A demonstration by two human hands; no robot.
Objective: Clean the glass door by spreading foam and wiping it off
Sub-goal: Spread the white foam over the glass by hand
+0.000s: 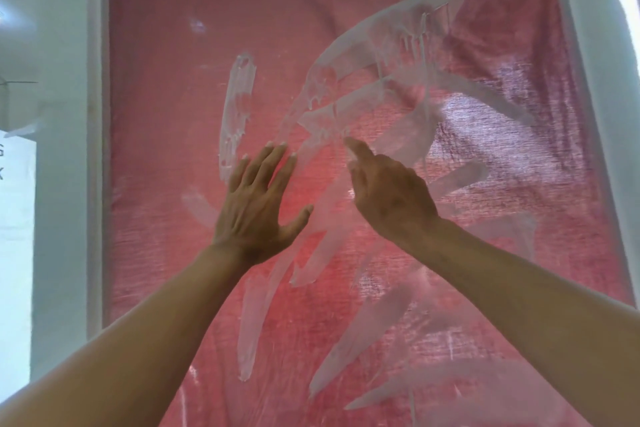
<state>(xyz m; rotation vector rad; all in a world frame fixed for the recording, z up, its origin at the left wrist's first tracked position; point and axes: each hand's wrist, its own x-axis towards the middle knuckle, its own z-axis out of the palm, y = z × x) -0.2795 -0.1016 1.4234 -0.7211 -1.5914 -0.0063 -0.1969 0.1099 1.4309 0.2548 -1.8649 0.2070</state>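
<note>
The glass door (166, 87) fills the view, with a red cloth hanging behind it. White foam (374, 42) lies on the glass in broad smeared streaks, thickest at the upper middle and trailing down toward the bottom. My left hand (259, 204) lies flat on the glass at the centre, fingers straight and spread, next to a foam streak. My right hand (388, 191) touches the glass just right of it, its fingertips in the foam, palm turned away from me. Neither hand holds anything.
A white door frame (62, 149) borders the glass on the left, and another white frame edge (588, 45) runs along the right. A sheet of paper (14, 184) with dark letters hangs at the far left.
</note>
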